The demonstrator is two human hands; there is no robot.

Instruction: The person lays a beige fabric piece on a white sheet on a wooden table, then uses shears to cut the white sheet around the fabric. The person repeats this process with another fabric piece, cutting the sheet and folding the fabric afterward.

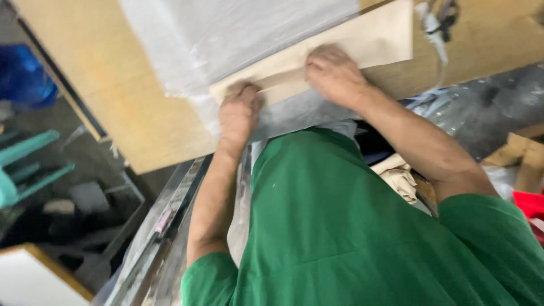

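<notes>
Even, fairly bright overhead light, with soft glare on the white plastic sheet [238,34]. Motion blur smears the whole frame. The left edge is dim.

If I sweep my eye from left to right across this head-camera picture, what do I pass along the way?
Blue bag → teal plastic chair → wooden tabletop → left hand pressing a tan paper sheet → right hand on the same sheet → white cable → cardboard piece → red thing at the right edge.

1 head view, steeply downward, close over table [130,113]
</notes>
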